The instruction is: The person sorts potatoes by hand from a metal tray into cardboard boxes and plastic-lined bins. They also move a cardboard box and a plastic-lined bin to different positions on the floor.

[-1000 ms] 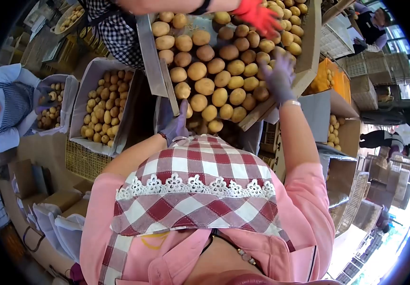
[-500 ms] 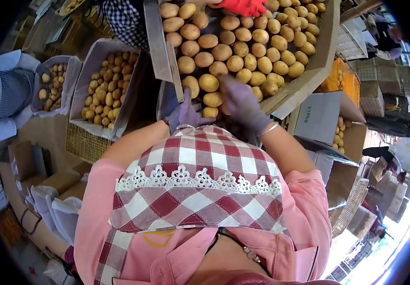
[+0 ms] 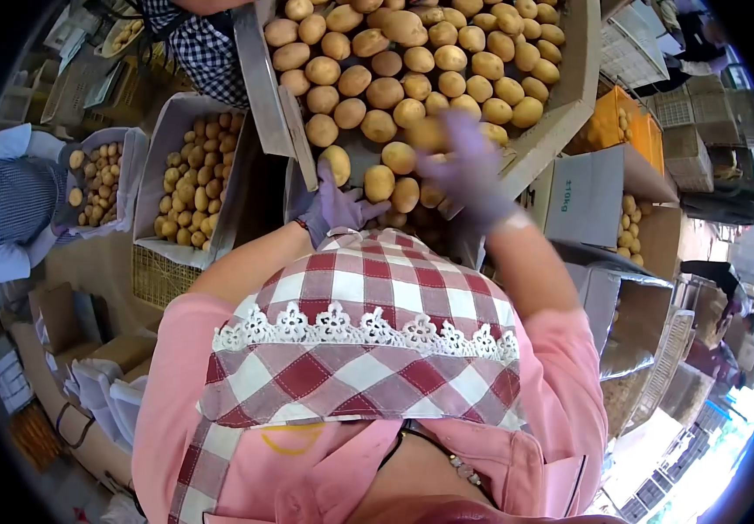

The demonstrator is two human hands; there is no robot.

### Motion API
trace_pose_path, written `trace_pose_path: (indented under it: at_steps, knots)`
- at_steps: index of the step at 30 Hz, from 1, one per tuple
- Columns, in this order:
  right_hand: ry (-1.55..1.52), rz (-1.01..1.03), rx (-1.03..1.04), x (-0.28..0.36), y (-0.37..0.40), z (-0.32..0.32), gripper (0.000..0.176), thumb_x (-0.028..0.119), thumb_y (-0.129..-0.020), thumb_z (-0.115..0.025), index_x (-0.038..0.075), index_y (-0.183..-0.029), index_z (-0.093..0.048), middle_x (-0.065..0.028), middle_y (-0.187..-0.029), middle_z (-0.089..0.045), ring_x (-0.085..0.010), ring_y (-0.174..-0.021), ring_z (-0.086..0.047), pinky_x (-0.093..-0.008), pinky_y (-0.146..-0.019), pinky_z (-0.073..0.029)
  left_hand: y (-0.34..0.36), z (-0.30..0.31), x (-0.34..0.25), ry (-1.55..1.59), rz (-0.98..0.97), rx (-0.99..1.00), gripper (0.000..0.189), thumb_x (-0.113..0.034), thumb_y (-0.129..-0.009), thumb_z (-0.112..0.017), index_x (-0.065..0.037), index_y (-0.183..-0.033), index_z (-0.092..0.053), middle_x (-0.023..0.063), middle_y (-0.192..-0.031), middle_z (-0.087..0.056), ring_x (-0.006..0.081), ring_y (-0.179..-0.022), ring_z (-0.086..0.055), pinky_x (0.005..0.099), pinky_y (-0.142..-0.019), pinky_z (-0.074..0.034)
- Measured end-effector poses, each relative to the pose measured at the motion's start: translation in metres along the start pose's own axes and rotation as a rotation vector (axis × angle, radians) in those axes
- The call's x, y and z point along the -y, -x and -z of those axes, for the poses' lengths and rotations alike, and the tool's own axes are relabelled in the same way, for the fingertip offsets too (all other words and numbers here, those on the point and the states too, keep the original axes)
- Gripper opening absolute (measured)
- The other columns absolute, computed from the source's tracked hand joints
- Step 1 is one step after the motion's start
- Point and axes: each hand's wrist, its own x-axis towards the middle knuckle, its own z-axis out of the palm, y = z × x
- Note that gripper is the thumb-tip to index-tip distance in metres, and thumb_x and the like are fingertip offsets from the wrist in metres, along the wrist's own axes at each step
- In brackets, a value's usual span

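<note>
Many potatoes lie in a wooden-edged sorting tray ahead of my chest. At the tray's near left corner is my left hand, in a purple glove, its fingers spread and no potato held in them; one potato sits just beyond its fingertips. Farther right, my right hand, also gloved in purple, is blurred by motion above the tray's near end. A blurred potato is by its fingers; whether it is gripped cannot be made out. Several potatoes lie between my hands.
Lined crates of potatoes stand at the left, beside a person in a checked apron. Another person's checked clothing shows beyond the tray. On the right are a cardboard box, an orange crate and stacked crates.
The view has shifted, and the red-gloved hand at the far side has gone from sight. Potatoes near my hands are rearranged. My right hand has moved a little right; my left hand's fingers are more spread.
</note>
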Motion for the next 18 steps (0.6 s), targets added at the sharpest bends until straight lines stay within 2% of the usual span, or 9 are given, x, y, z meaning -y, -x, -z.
trace_pose_path:
  at_steps: [3,4,5,9,12,13,14,16,18]
  knots:
    - [0.425,-0.133,-0.345,-0.066,0.016,0.136,0.047,0.004,-0.069,-0.066,-0.002,-0.115,-0.054,-0.0155,-0.098,-0.063,-0.0306,-0.093,-0.06,-0.039,-0.083,-0.048,0.0,0.003,0.001,0.02,-0.007,0.023,0.097,-0.078,-0.078,-0.037,-0.018,-0.145,-0.001,0.0174,-0.149,-0.014,0.0413,-0.135,-0.021,0.0593,-0.109,-0.024]
    - [0.176,-0.147,-0.563,-0.138,0.038,0.169,0.047,0.007,-0.071,-0.066,-0.006,-0.114,-0.053,-0.0188,-0.099,-0.063,-0.0322,-0.087,-0.062,-0.038,-0.079,-0.05,0.001,0.004,0.0,0.021,0.001,0.022,0.098,-0.078,-0.078,-0.037,-0.018,-0.145,-0.001,0.0174,-0.149,-0.014,0.0411,-0.135,-0.021,0.0595,-0.109,-0.024]
    - [0.778,-0.315,-0.547,-0.165,0.059,0.207,0.049,0.012,-0.071,-0.069,-0.007,-0.114,-0.053,-0.0203,-0.098,-0.063,-0.0335,-0.082,-0.063,-0.0375,-0.077,-0.051,0.0,0.009,-0.002,0.045,0.052,0.031,0.102,-0.08,-0.075,-0.038,-0.015,-0.145,-0.001,0.0171,-0.149,-0.014,0.0414,-0.135,-0.021,0.0584,-0.109,-0.023]
    - [0.178,-0.313,-0.657,-0.12,0.034,0.153,0.047,0.008,-0.072,-0.071,-0.008,-0.113,-0.053,-0.0152,-0.092,-0.062,-0.0216,-0.076,-0.061,-0.0302,-0.07,-0.05,-0.007,0.02,-0.004,-0.099,0.141,0.063,0.126,-0.089,-0.061,-0.043,-0.009,-0.148,0.0,0.0165,-0.151,-0.012,0.0413,-0.135,-0.024,0.0548,-0.109,-0.021]
    - [0.098,0.119,-0.189,-0.03,-0.007,0.037,0.036,0.012,-0.075,-0.067,0.008,-0.111,-0.061,-0.0127,-0.092,-0.064,-0.0282,-0.078,-0.062,-0.036,-0.068,-0.05,0.0,0.013,-0.001,-0.116,-0.02,0.053,0.096,-0.074,-0.079,-0.044,-0.012,-0.145,-0.011,0.0161,-0.148,-0.02,0.0398,-0.132,-0.029,0.0568,-0.108,-0.026]
    - [-0.176,-0.256,0.304,0.009,-0.013,0.02,0.035,0.019,-0.077,-0.064,0.008,-0.111,-0.061,-0.0143,-0.092,-0.065,-0.0295,-0.084,-0.062,-0.0379,-0.07,-0.051,-0.001,0.016,0.0,-0.148,-0.036,0.086,0.094,-0.073,-0.08,-0.044,-0.013,-0.145,-0.012,0.0161,-0.147,-0.022,0.0393,-0.131,-0.031,0.0563,-0.107,-0.027]
    - [0.101,-0.125,0.614,0.01,-0.009,-0.024,0.034,0.026,-0.078,-0.062,0.01,-0.108,-0.061,-0.0116,-0.09,-0.065,-0.0278,-0.087,-0.062,-0.0392,-0.07,-0.052,-0.002,0.022,0.001,-0.18,-0.053,0.118,0.092,-0.072,-0.081,-0.044,-0.013,-0.144,-0.014,0.016,-0.146,-0.024,0.0389,-0.13,-0.032,0.0558,-0.107,-0.028]
    - [0.422,0.291,0.656,0.03,0.016,-0.061,0.032,0.035,-0.077,-0.061,0.013,-0.1,-0.061,-0.0065,-0.086,-0.066,-0.0264,-0.09,-0.063,-0.0431,-0.067,-0.052,0.0,0.026,-0.001,-0.232,-0.077,0.089,0.088,-0.07,-0.082,-0.044,-0.013,-0.144,-0.016,0.016,-0.144,-0.028,0.0374,-0.129,-0.034,0.0542,-0.106,-0.03]
    - [0.283,0.099,0.817,0.03,0.015,-0.077,0.031,0.034,-0.078,-0.062,0.012,-0.1,-0.061,-0.0078,-0.092,-0.064,-0.0303,-0.09,-0.063,-0.0447,-0.068,-0.051,0.005,0.028,-0.002,-0.266,-0.085,-0.034,0.085,-0.069,-0.084,-0.043,-0.014,-0.144,-0.018,0.0159,-0.143,-0.032,0.0354,-0.129,-0.035,0.0521,-0.106,-0.031]
